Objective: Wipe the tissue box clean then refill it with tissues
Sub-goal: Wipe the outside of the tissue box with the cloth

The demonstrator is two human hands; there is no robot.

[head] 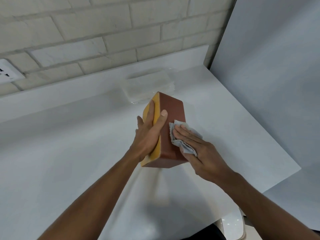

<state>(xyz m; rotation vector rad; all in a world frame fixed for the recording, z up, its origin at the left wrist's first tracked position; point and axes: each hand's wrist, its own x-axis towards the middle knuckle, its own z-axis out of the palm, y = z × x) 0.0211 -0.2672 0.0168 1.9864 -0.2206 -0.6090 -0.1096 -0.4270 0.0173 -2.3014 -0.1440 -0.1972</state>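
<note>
Here your left hand holds the tissue box tilted above the white counter, its far end raised; whether its near end touches the counter is not clear. The left grip is clamped on the box: fingers flat along its yellow face, thumb over the edge onto the brown face. Your right hand lies on the box's brown face, its fingers closed down on a crumpled grey cloth and pressing it flat against that side. Just behind the box, toward the brick wall, a clear-wrapped pack of tissues lies on the counter. Far to the box's left, a white wall socket sits on the bricks.
</note>
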